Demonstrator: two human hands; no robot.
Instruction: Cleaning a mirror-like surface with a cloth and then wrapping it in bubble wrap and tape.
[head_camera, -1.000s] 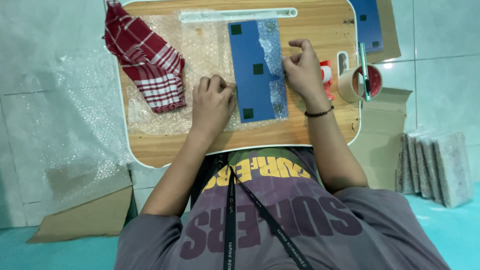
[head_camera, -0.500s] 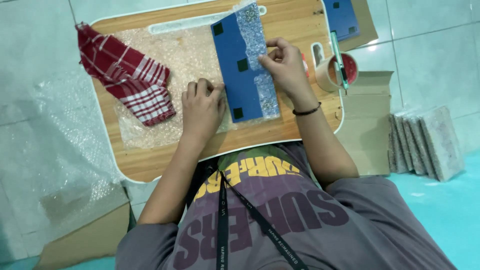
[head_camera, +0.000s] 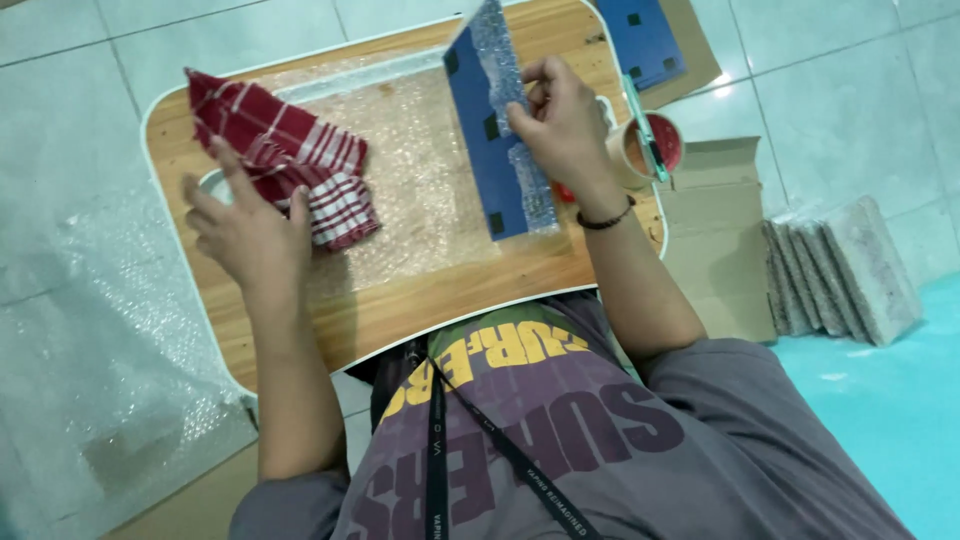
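Note:
My right hand (head_camera: 560, 125) grips a blue flat panel (head_camera: 482, 130) with small black squares, half wrapped in bubble wrap, and holds it tilted up over the wooden lap table (head_camera: 440, 290). My left hand (head_camera: 248, 230) hovers with spread fingers beside a red and white checked cloth (head_camera: 290, 150) at the table's left, its fingertips at the cloth's edge. A sheet of bubble wrap (head_camera: 410, 190) lies flat on the table between the hands.
A roll of tape (head_camera: 650, 145) with a green cutter sits at the table's right edge. Cardboard (head_camera: 715, 240) and a stack of grey wrapped slabs (head_camera: 850, 265) lie on the floor to the right. More bubble wrap (head_camera: 90, 350) covers the floor on the left. Another blue panel (head_camera: 640, 35) lies at the top.
My left hand left the blue panel and moved left to the checked cloth, fingers spreading. My right hand lifted the panel's near end so it tilts up. The view shifted.

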